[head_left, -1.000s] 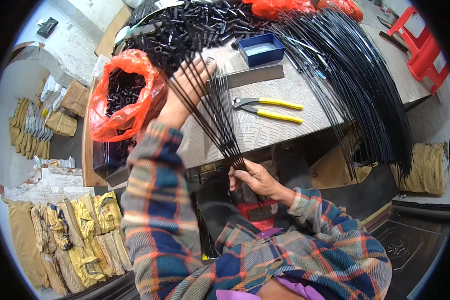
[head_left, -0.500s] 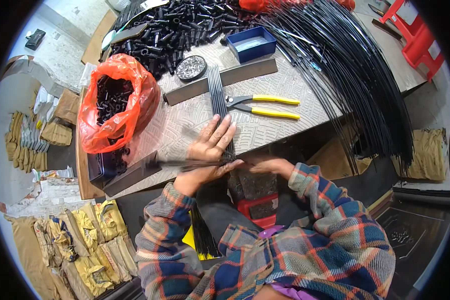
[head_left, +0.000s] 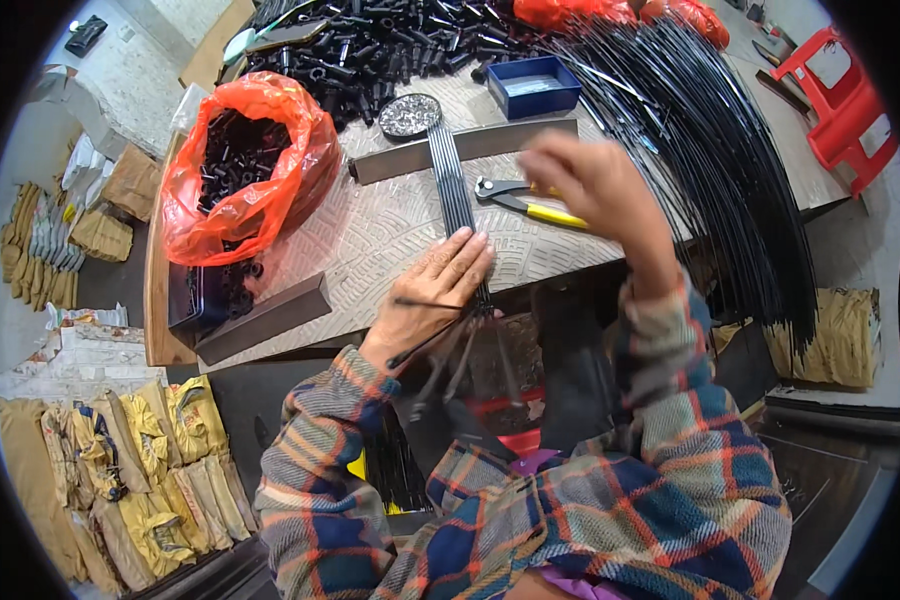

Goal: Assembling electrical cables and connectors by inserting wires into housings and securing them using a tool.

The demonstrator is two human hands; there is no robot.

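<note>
My left hand lies flat on a row of thin black rods, fingers stretched out and pressing them to the table's front edge. The rods run away from me across a grey metal bar. Below the hand, their near ends fan out over my lap, smeared by motion. My right hand is raised to the right, above the yellow handles of the pincers; its fingers are blurred and I make out nothing in them. The pincers lie on the table, partly covered by that hand.
A red plastic bag of small black parts stands at left, by a second metal bar. Behind are a heap of black parts, a round dish and a blue box. Long black rods overhang the right edge.
My right hand has left the rods' near ends beside my left hand and risen to the right, over the pincers. The loose ends have swung down. My left hand stays on the rods.
</note>
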